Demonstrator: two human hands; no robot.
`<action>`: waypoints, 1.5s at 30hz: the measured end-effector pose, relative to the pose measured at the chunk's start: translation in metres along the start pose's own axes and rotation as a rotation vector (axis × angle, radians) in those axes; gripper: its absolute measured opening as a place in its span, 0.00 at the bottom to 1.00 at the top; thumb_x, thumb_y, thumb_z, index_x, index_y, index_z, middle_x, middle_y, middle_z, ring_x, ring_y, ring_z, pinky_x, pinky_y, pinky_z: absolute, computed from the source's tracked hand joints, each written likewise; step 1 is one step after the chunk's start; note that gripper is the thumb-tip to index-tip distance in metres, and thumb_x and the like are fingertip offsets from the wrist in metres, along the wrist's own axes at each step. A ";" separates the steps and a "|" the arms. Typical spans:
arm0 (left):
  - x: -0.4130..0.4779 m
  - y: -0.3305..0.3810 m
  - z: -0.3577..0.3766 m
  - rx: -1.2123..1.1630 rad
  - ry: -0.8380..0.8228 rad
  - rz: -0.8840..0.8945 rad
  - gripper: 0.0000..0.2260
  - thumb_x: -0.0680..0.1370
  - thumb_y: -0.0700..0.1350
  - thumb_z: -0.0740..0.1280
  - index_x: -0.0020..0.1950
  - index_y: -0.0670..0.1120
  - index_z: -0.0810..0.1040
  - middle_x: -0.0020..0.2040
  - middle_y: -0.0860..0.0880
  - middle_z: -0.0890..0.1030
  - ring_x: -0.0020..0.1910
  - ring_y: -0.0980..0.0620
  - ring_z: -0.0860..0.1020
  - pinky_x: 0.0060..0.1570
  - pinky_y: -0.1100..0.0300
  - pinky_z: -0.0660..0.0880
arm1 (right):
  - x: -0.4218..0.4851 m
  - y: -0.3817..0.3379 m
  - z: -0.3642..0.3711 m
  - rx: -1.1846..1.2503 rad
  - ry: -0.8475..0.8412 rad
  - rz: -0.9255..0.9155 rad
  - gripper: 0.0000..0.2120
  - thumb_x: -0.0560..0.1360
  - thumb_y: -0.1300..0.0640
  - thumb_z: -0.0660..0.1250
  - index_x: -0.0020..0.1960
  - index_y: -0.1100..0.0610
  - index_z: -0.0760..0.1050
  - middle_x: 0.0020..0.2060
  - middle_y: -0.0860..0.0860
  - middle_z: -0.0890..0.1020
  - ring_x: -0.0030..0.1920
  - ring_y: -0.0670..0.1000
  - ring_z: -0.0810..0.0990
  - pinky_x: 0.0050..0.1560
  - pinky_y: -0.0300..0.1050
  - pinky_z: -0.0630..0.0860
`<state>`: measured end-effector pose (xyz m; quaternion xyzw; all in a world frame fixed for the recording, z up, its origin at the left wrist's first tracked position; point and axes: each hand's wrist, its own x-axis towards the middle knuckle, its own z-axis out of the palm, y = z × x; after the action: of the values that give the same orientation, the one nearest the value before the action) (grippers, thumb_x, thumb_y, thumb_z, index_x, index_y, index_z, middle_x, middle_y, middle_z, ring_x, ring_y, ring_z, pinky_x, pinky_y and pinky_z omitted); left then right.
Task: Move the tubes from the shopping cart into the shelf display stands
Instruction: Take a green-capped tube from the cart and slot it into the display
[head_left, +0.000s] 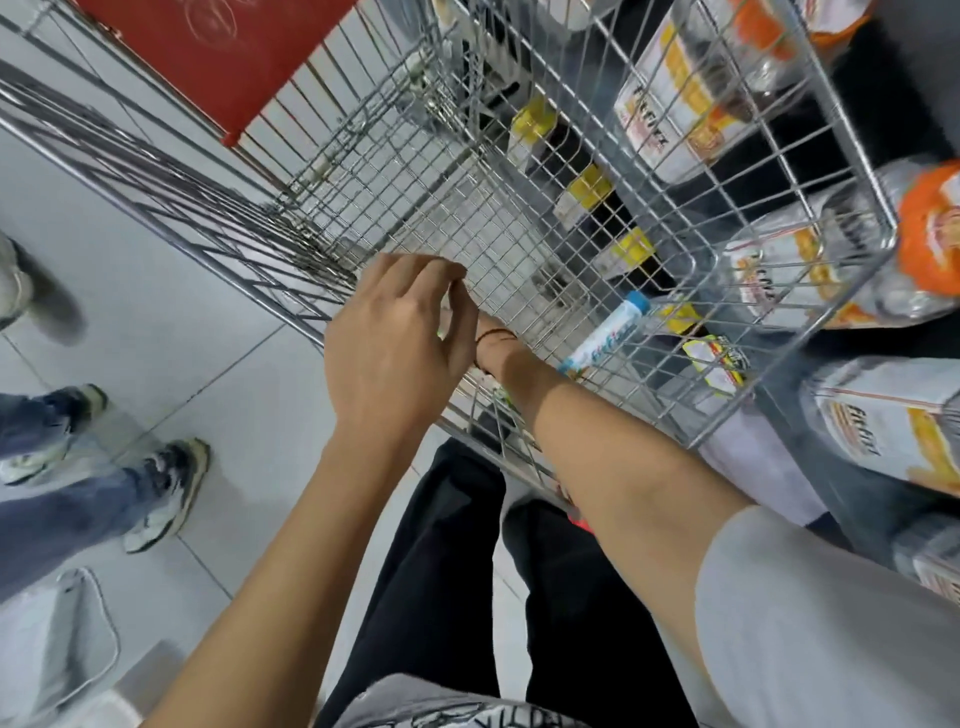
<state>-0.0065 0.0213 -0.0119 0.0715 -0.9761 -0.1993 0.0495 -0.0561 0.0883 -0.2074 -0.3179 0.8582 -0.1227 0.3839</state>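
The wire shopping cart (519, 218) fills the middle of the view. A white tube (605, 335) with blue lettering and a pale blue cap lies low at the cart's right wall. My left hand (400, 343) hovers over the cart's near rim, back towards me, fingers curled with the tips together; nothing shows in them. My right forearm reaches in from the right, and its wrist (493, 340) bears a thin band. My right hand itself is hidden behind the left one. A greenish scrap (501, 395) shows under the right wrist; I cannot tell what it is.
Dark shelves (810, 150) with yellow price tags stand to the right, holding clear bottles with orange caps (930, 228). A red panel (218, 57) hangs on the cart's far end. Another person's sneakers and jeans (161, 493) stand on the tiled floor at left.
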 end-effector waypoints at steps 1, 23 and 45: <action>0.000 0.000 0.000 0.008 0.002 -0.001 0.07 0.76 0.44 0.63 0.47 0.45 0.79 0.44 0.48 0.83 0.46 0.47 0.77 0.34 0.61 0.65 | 0.001 -0.001 -0.001 -0.039 0.002 0.047 0.18 0.79 0.61 0.56 0.69 0.57 0.64 0.65 0.59 0.71 0.65 0.59 0.71 0.65 0.55 0.71; -0.003 0.006 -0.002 0.042 0.045 0.031 0.06 0.74 0.41 0.66 0.48 0.42 0.80 0.44 0.42 0.83 0.46 0.41 0.78 0.31 0.54 0.71 | -0.152 0.028 -0.087 0.292 0.162 0.377 0.17 0.71 0.68 0.69 0.59 0.60 0.76 0.59 0.59 0.77 0.57 0.59 0.77 0.58 0.47 0.77; 0.027 0.142 -0.014 -0.221 -0.059 0.487 0.05 0.75 0.38 0.65 0.49 0.42 0.80 0.46 0.38 0.83 0.44 0.38 0.79 0.39 0.50 0.76 | -0.435 0.000 -0.229 0.277 1.023 0.378 0.18 0.69 0.64 0.71 0.59 0.59 0.77 0.56 0.58 0.80 0.56 0.56 0.76 0.60 0.46 0.69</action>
<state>-0.0482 0.1415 0.0587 -0.1770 -0.9378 -0.2889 0.0752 -0.0063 0.3594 0.2001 -0.0054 0.9529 -0.3019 -0.0277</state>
